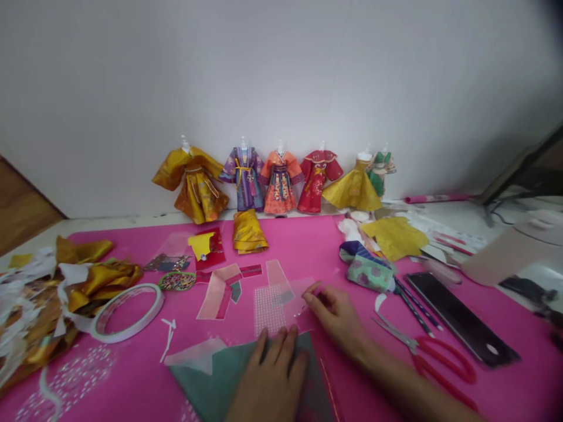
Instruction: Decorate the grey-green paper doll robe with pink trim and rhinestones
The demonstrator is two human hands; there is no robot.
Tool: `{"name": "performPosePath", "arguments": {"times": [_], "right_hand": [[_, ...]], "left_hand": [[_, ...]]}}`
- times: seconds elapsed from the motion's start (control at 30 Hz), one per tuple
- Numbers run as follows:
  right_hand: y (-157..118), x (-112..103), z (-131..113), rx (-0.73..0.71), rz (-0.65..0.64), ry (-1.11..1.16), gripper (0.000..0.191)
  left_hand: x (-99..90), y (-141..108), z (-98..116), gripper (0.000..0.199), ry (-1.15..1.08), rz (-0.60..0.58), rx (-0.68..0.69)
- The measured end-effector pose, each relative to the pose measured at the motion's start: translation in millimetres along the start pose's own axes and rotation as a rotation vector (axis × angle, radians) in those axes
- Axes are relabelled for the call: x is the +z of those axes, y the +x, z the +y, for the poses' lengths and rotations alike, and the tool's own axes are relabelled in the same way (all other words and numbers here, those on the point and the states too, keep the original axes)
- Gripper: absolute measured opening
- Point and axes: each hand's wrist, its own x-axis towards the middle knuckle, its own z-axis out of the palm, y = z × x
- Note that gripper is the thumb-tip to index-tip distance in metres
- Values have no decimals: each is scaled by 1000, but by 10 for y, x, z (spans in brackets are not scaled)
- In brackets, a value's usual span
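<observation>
My left hand (271, 378) lies palm down, fingers spread a little, on a dark green fabric piece (206, 381) at the bottom centre. To its upper right, my right hand (332, 313) has its thumb and index finger pinched near the edge of a clear sheet; whatever they hold is too small to name. A grid of small white beads (268, 310) sits by the clear sheet, between the hands and the pink cut pieces (214, 293). Sheer whitish fabric (196, 356) overlaps the green fabric's left corner.
Red-handled scissors (444, 357), a black phone (460, 316) and pencils (417, 308) lie right. A tape roll (127, 312) and fabric scraps (101, 284) are left. Several small dressed figures (279, 181) stand along the wall. A pink mat (303, 240) covers the table.
</observation>
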Motion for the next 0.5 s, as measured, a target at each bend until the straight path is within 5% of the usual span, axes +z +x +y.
{"name": "performPosePath", "arguments": {"times": [0.5], "right_hand": [[-35,-90,109,-58,41,-24,21]], "left_hand": [[273,39,-220,29,247,245,206]]}}
